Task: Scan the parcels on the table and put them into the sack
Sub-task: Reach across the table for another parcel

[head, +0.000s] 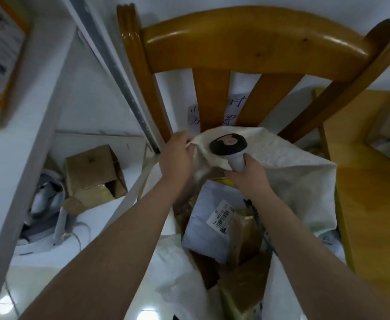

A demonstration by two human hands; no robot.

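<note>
White woven sack (293, 172) gaping below both hands, left hand (177, 155) pinching its far rim, right hand (250, 175) gripping a grey-handled black-headed scanner (227, 144) over the opening; white labelled plastic parcel (205, 229) inside (brown cartons (247, 285) beside it); varnished wooden chair (258, 42) behind, yellow wooden surface (371, 204) at right

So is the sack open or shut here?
Open: the left hand holds the sack rim up; a white labelled parcel shows inside.
</note>
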